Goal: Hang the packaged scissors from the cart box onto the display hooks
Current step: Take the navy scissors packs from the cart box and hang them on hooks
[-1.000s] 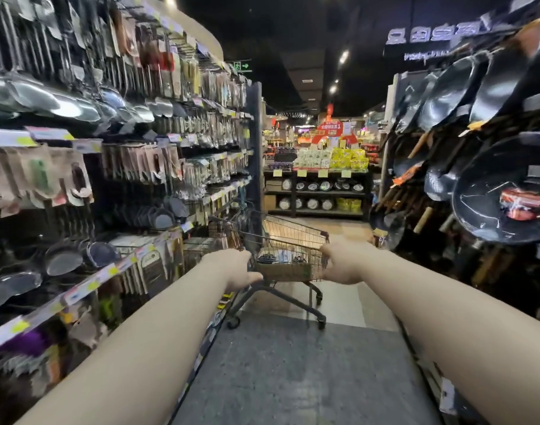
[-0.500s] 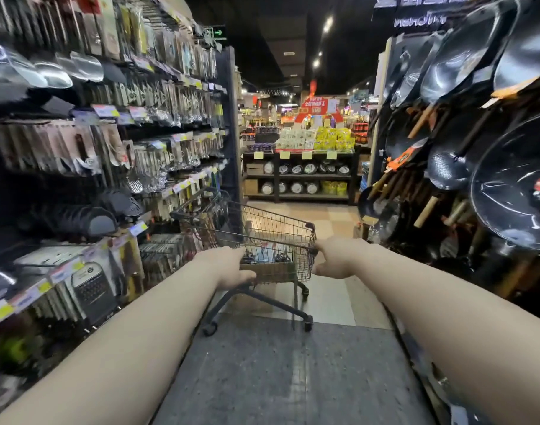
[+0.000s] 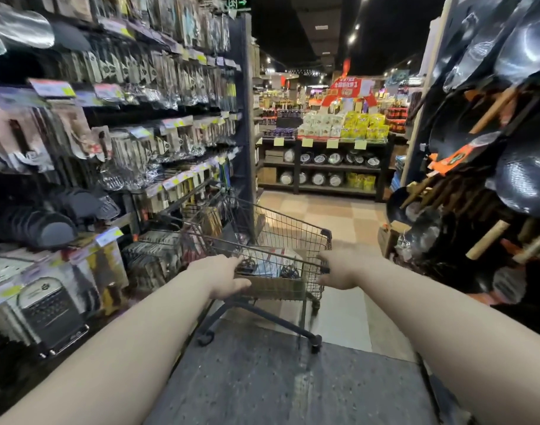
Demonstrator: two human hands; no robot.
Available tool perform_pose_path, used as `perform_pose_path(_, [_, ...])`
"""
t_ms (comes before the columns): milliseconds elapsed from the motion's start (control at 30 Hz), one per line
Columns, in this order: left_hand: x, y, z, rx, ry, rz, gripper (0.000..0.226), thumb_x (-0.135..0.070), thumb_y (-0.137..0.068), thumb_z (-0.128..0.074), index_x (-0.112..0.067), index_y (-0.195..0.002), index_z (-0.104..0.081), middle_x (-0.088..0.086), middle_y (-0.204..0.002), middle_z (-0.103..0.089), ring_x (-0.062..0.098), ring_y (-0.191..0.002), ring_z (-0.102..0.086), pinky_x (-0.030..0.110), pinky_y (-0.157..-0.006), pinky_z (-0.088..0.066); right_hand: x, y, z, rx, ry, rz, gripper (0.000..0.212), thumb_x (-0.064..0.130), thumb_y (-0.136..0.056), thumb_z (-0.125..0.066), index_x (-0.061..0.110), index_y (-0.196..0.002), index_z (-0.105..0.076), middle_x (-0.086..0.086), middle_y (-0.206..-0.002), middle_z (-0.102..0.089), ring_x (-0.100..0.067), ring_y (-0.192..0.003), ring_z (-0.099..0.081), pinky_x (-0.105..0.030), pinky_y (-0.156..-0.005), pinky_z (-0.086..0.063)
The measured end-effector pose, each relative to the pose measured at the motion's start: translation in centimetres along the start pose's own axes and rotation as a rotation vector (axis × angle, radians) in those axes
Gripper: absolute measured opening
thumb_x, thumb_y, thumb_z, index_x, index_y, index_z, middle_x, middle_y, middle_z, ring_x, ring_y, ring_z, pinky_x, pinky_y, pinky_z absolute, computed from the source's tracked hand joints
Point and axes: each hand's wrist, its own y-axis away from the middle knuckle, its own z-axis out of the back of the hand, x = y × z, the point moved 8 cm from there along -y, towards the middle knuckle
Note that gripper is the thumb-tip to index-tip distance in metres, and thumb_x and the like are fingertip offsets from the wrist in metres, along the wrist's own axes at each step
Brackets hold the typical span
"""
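Rusty wire cart (image 3: 293, 231), rim grasped by left hand (image 3: 222, 276) and right hand (image 3: 339, 271), between utensil-hung shelving (image 3: 170, 133) and black woks (image 3: 526, 179).

Dim aisle, bright ceiling spots ahead; edges bowed, shelves perhaps motion-blurred.

- A single wide-angle camera, worn on the person's head, looks forward and down along a shop aisle.
- Both forearms enter from the bottom corners, and the left hand (image 3: 222, 276) and right hand (image 3: 342, 268) meet the wire cart (image 3: 281, 231) close ahead at mid-frame.
- Hanging racks (image 3: 140, 87) crowd the left edge and woks (image 3: 523, 179) the right, with a stacked display (image 3: 345, 124) far off.
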Motion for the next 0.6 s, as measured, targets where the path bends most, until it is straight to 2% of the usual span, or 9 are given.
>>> perform_pose_path(167, [1.2, -8.0, 0.2, 0.001, -0.007, -0.005, 0.073, -0.060, -0.094, -0.040, -0.020, -0.152, -0.024, 0.008, -0.154, -0.036, 0.029, -0.138, -0.041, 0.044, -0.109, -0.039, -0.6, -7.9, -0.8, 0.039, -0.035, 0.011, 0.061, 0.043, -0.091, -0.052, 0.016, -0.143, -0.034, -0.007, -0.141, -0.048, -0.027, -0.126, -0.048, -0.042, -0.102, -0.044])
perform_pose_path(367, [2.8, -19.3, 1.0, 0.023, -0.017, -0.068, 0.073, -0.062, -0.092, -0.040, -0.019, -0.150, -0.029, 0.008, -0.151, -0.040, 0.030, -0.135, -0.044, 0.043, -0.106, -0.042, -1.8, -17.7, -0.5, 0.078, -0.087, -0.023, 0.060, 0.032, -0.095, -0.051, 0.018, -0.148, -0.028, -0.006, -0.148, -0.042, -0.025, -0.134, -0.042, -0.035, -0.110, -0.035])
perform_pose_path(600, [3.7, -30.6, 2.0, 0.043, -0.022, -0.139, 0.074, -0.064, -0.091, -0.042, -0.023, -0.151, -0.028, 0.007, -0.154, -0.037, 0.028, -0.136, -0.043, 0.043, -0.107, -0.042, -3.6, -28.6, -0.7, 0.109, -0.110, -0.093, 0.061, 0.040, -0.090, -0.054, 0.017, -0.143, -0.035, -0.005, -0.144, -0.046, -0.026, -0.129, -0.047, -0.039, -0.103, -0.043])
